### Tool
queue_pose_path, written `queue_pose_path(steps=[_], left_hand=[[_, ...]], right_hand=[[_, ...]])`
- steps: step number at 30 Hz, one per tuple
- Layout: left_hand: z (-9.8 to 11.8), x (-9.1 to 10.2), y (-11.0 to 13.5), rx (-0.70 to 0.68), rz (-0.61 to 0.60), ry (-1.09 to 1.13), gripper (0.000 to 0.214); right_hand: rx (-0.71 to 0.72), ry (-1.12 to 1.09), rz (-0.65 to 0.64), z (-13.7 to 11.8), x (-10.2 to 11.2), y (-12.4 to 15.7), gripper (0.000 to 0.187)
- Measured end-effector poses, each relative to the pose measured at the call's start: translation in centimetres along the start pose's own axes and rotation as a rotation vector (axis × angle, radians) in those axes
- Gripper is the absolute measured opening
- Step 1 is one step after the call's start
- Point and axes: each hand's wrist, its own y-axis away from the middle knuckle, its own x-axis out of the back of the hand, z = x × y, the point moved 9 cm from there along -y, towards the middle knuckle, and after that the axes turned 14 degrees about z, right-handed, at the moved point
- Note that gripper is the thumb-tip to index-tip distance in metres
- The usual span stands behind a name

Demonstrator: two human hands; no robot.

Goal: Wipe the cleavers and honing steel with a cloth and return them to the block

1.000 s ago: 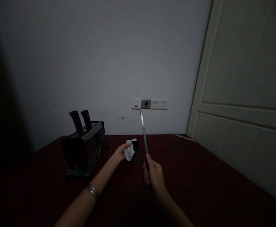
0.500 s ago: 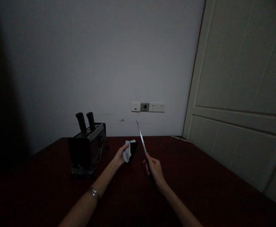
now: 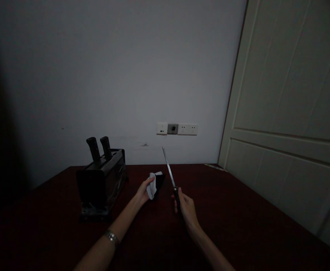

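Observation:
My left hand (image 3: 144,191) is closed on a cloth (image 3: 152,187) that is white on one side and dark on the other. My right hand (image 3: 186,207) wraps round the black handle of a sharpening steel (image 3: 168,168), whose thin metal rod points up and away, tilted left. A gap separates the rod from the cloth. Left of my hands stands a dark knife block (image 3: 97,186) with two black handles (image 3: 100,148) sticking up from its top; whatever is inside the block is hidden.
All this is over a dark red-brown table (image 3: 227,210) that meets a pale wall. Sockets and switches (image 3: 177,129) sit on the wall above the back edge. A thin strip (image 3: 215,167) lies at the back right corner, beside a white panelled door (image 3: 283,113).
The cloth and the sharpening steel sit slightly lower in view, and more of the steel's black handle shows above my right hand. Both hands keep their hold; the knife block appears shifted slightly left.

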Motion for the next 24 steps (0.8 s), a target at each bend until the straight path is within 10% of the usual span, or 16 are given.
queue_pose_path(steps=[24], left_hand=[[-0.5, -2.1, 2.6, -0.029, -0.126, 0.002, 0.013]], right_hand=[[-0.013, 0.017, -0.100, 0.4, -0.3, 0.7, 0.054]])
